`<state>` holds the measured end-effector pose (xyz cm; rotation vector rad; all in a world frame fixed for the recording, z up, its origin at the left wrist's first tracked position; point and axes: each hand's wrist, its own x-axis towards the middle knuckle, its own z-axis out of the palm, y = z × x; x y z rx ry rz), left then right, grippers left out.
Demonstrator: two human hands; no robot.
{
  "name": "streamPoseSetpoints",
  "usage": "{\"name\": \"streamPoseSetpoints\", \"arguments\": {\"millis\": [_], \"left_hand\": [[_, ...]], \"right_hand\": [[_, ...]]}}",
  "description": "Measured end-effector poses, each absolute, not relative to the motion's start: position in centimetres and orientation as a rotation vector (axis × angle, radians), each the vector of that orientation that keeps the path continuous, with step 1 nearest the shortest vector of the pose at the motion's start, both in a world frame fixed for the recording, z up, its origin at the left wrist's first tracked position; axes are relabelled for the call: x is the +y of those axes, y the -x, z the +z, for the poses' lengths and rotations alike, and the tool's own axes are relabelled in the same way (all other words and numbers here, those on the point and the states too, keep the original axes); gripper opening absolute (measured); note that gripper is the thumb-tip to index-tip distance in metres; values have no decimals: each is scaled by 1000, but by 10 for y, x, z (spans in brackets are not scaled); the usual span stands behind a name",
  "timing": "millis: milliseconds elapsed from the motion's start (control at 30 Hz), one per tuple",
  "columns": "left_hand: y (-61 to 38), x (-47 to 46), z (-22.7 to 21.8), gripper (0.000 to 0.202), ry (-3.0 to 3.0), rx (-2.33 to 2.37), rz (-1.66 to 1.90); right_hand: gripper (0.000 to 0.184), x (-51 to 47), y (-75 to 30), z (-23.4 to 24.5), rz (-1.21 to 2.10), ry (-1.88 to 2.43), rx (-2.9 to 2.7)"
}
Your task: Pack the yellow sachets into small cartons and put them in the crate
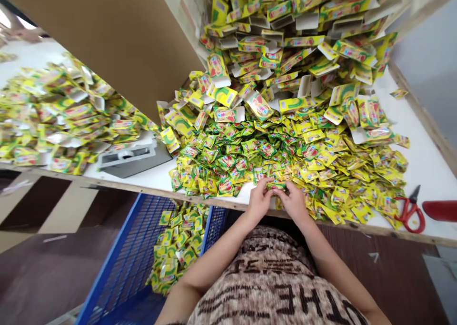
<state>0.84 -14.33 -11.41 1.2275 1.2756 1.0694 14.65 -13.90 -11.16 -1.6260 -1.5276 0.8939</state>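
Observation:
At the front edge of the table, my left hand (260, 197) and my right hand (293, 200) meet with thumbs close together. Between them is a small yellow-green packet (276, 185), its ends pinched by the fingers of both hands. Just beyond my fingers spreads a heap of small shiny packets (246, 146), greener on the left and yellower on the right. Behind that heap rises a pile of small yellow printed boxes (259, 103), many with end flaps standing open. My fingertips partly hide the packet.
A blue plastic crate (117, 249) with yellow boxes (180, 234) in it stands below the table edge. Red-handled scissors (410, 213) and a red object (441, 211) lie at right. A grey tray-like piece (134, 158), a brown cardboard panel (117, 44) and more boxes (67, 115) are left.

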Motion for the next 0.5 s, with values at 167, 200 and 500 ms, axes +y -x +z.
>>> {"name": "streamPoseSetpoints", "arguments": {"millis": [167,200,500], "left_hand": [[17,-104,-92,29,-1759,1361,892],[27,-87,-80,26,-1831,1409,966],[131,94,38,53,-2485,1955,872]], "right_hand": [[24,-144,-151,-115,1165,1627,-1414],[25,-146,-152,-118,1188,1643,-1402],[32,-147,-162,-131,870,1645,-1710]]}}
